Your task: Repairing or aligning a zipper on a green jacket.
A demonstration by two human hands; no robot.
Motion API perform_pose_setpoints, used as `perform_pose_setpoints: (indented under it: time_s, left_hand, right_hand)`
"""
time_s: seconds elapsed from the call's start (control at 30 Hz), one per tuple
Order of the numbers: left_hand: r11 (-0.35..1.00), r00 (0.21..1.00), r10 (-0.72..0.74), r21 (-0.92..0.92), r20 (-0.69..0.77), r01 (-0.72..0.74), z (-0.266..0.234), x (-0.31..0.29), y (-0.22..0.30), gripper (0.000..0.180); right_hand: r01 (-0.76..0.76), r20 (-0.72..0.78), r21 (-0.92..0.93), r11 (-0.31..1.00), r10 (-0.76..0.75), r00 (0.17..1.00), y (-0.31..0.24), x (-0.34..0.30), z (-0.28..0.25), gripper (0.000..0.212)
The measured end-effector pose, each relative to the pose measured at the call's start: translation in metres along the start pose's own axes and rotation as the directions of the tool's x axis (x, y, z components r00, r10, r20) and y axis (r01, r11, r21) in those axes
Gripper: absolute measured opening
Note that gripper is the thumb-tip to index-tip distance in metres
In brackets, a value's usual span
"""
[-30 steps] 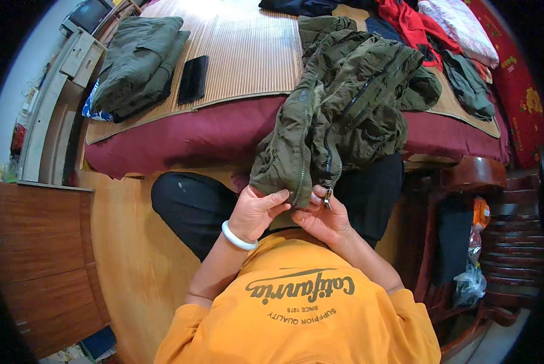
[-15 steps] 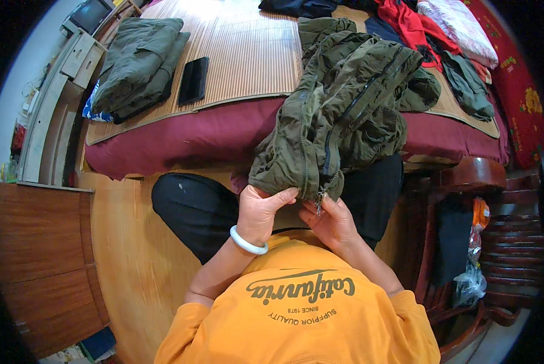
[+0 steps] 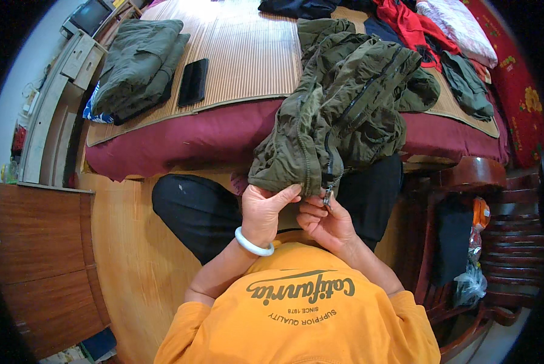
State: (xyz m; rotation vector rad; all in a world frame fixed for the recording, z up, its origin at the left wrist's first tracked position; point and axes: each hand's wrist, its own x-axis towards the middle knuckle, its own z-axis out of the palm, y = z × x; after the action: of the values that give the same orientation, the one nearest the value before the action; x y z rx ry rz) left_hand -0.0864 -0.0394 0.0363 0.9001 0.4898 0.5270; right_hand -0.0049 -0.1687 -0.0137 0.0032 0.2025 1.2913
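An olive-green jacket (image 3: 351, 97) lies rumpled over the front edge of the bed, its lower end hanging toward my lap. My left hand (image 3: 266, 209) pinches the hem, thumb on top, beside one row of zipper teeth. At the bottom of the other zipper edge, my right hand (image 3: 325, 219) holds the metal zipper slider (image 3: 328, 197) between thumb and fingers. The two zipper edges lie close together at the hem. Whether they are joined there is too small to tell.
A straw mat (image 3: 241, 48) covers the bed, with folded green clothes (image 3: 138, 67) and a black phone (image 3: 193, 82) at the left. Red clothing (image 3: 411, 30) and a green garment (image 3: 468, 85) lie at the right. A dark wooden chair (image 3: 472, 176) stands to my right, a wooden cabinet (image 3: 38, 255) to my left.
My right hand has shifted slightly, its fingers curling more closely around the slider and moving nearer the left hand. The left hand keeps its pinch on the hem, barely moved.
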Motion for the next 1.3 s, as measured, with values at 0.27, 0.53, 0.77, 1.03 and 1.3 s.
perform_pose_setpoints:
  time_s: [0.27, 0.53, 0.77, 1.03, 1.3]
  left_hand:
    - [0.999, 0.999, 0.022, -0.023, -0.024, -0.022, 0.008, 0.000, 0.001, 0.029]
    - [1.000, 1.000, -0.003, -0.030, -0.015, 0.002, 0.009, -0.001, -0.002, 0.030]
    - [1.000, 1.000, 0.003, -0.029, -0.018, -0.004, 0.007, -0.001, -0.003, 0.027]
    - [1.000, 1.000, 0.029, -0.010, -0.006, -0.029, 0.007, -0.001, -0.003, 0.025]
    - [0.999, 1.000, -0.002, -0.038, -0.013, 0.001, 0.006, 0.000, -0.001, 0.026]
  right_hand:
    - [0.261, -0.122, -0.556, 0.789, -0.389, 0.913, 0.008, -0.003, 0.022, 0.016]
    - [0.303, -0.092, -0.742, 0.598, -0.538, 0.838, 0.007, 0.004, 0.020, 0.016]
    - [0.311, -0.123, -0.664, 0.680, -0.510, 0.851, 0.008, 0.004, 0.022, 0.013]
    - [0.318, -0.086, -0.650, 0.690, -0.482, 0.872, 0.006, 0.002, 0.022, 0.014]
    - [0.290, -0.096, -0.684, 0.669, -0.477, 0.874, 0.006, 0.001, 0.017, 0.017]
